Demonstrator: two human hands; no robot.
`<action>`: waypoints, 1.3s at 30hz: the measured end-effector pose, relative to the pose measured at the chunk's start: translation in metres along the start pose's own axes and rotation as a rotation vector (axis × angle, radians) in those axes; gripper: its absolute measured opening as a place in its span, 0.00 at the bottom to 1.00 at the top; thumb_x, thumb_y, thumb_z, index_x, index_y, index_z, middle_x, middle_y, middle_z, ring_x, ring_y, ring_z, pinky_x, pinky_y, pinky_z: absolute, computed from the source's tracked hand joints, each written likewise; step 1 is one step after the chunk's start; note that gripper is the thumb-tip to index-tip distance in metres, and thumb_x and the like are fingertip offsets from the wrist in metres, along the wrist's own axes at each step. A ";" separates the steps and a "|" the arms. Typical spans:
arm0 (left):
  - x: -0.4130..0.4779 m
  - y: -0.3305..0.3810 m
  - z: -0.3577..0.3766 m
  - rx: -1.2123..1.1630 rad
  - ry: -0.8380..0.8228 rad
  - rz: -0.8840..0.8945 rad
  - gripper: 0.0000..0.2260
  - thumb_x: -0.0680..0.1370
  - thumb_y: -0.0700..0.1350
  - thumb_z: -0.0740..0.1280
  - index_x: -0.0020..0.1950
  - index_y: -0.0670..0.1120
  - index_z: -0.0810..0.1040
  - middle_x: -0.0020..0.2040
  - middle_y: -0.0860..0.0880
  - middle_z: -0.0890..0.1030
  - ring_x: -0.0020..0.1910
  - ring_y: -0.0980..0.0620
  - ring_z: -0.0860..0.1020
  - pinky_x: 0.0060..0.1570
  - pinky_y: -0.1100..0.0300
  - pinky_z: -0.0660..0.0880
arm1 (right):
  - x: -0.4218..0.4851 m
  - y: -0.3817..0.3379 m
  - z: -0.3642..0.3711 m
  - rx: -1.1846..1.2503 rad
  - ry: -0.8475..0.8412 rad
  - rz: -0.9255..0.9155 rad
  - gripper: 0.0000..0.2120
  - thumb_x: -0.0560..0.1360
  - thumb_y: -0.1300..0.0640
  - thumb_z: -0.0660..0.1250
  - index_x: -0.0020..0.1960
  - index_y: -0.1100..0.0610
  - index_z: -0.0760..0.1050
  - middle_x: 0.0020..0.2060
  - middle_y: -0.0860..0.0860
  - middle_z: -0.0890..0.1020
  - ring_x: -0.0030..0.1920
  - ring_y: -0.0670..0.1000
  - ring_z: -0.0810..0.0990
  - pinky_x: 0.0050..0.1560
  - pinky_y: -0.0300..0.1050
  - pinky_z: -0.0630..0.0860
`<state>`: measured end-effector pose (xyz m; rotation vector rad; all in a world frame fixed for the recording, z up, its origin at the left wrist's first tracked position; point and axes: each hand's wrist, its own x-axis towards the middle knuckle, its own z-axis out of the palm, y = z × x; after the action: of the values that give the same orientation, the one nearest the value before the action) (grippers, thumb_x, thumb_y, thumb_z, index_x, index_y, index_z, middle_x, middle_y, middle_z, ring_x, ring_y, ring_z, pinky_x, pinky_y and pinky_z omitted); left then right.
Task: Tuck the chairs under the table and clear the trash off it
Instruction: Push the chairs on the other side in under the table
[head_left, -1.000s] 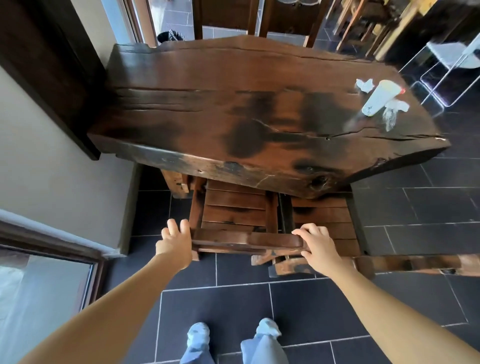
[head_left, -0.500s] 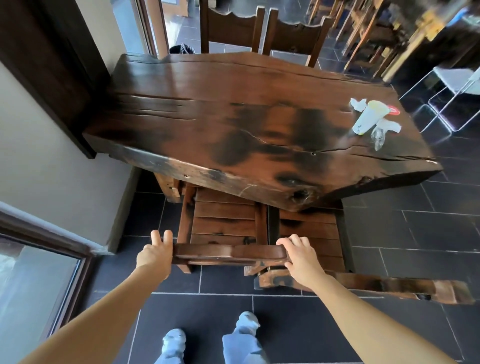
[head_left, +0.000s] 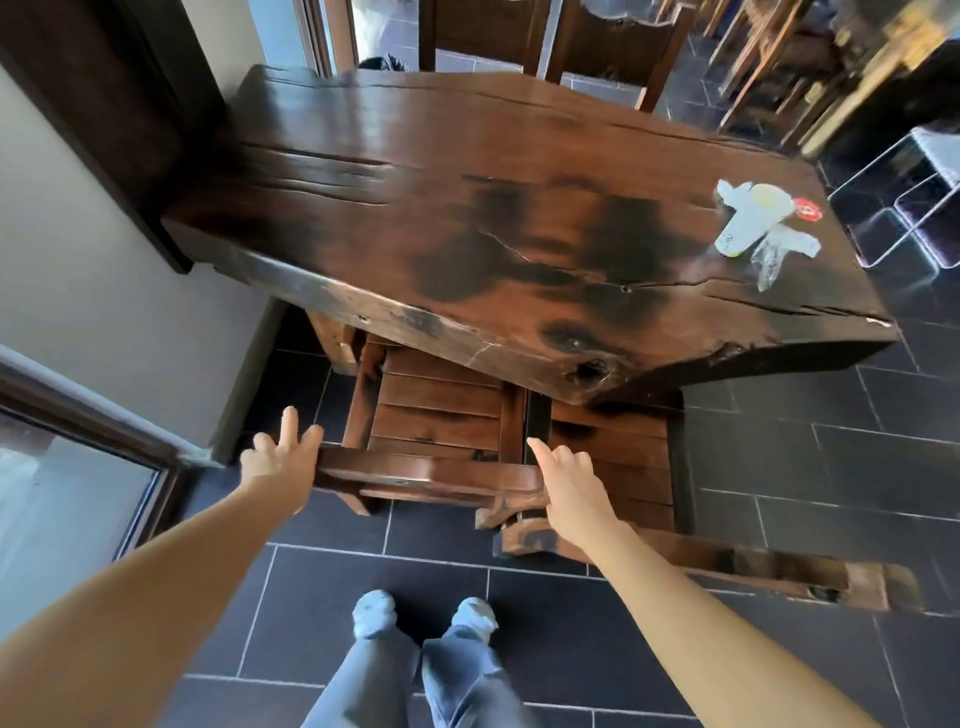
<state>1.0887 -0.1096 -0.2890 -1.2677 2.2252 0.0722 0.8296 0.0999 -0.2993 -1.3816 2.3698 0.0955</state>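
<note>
A heavy dark wooden table (head_left: 363, 208) fills the middle of the view. A wooden chair (head_left: 436, 415) sits partly under its near edge, top rail toward me. My left hand (head_left: 275, 457) rests at the rail's left end with fingers spread. My right hand (head_left: 566, 478) lies at the rail's right end, fingers extended and loose. Trash lies at the table's far right: a white paper cup (head_left: 748, 223) on its side, a white wrapper (head_left: 735, 189), a red lid (head_left: 806, 209) and clear crumpled plastic (head_left: 769, 260).
A second chair (head_left: 618, 447) stands beside the first, its long top rail (head_left: 753, 561) sticking out to the right. Two more chairs (head_left: 597, 41) stand at the far side. A wall (head_left: 104, 270) and window frame are left. My feet (head_left: 421, 618) stand on dark tiles.
Both hands gripped the chair's top rail before; now their fingers have opened and lifted from it. The chair sits slightly further under the table, and the view has shifted.
</note>
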 end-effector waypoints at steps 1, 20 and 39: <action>0.001 -0.002 0.001 0.075 0.050 0.040 0.33 0.71 0.39 0.69 0.71 0.49 0.55 0.75 0.42 0.45 0.69 0.40 0.59 0.65 0.50 0.66 | 0.002 -0.001 -0.001 -0.007 0.004 0.012 0.39 0.73 0.64 0.69 0.76 0.50 0.53 0.67 0.55 0.69 0.64 0.56 0.69 0.61 0.49 0.75; -0.025 -0.020 0.002 0.056 -0.035 0.237 0.31 0.70 0.38 0.71 0.68 0.45 0.61 0.64 0.47 0.66 0.64 0.47 0.66 0.51 0.55 0.73 | 0.014 -0.028 -0.017 -0.464 -0.311 0.122 0.27 0.74 0.67 0.65 0.71 0.57 0.63 0.62 0.58 0.73 0.62 0.60 0.73 0.58 0.52 0.75; -0.020 -0.037 0.015 -0.007 -0.011 0.374 0.30 0.68 0.46 0.73 0.66 0.48 0.64 0.63 0.48 0.69 0.64 0.46 0.69 0.63 0.51 0.66 | 0.000 -0.055 -0.013 -0.522 -0.386 0.260 0.18 0.73 0.67 0.67 0.62 0.58 0.76 0.59 0.57 0.79 0.58 0.60 0.78 0.56 0.54 0.78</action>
<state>1.1328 -0.1094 -0.2833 -0.8372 2.4267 0.2284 0.8725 0.0685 -0.2801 -1.1085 2.2529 1.0173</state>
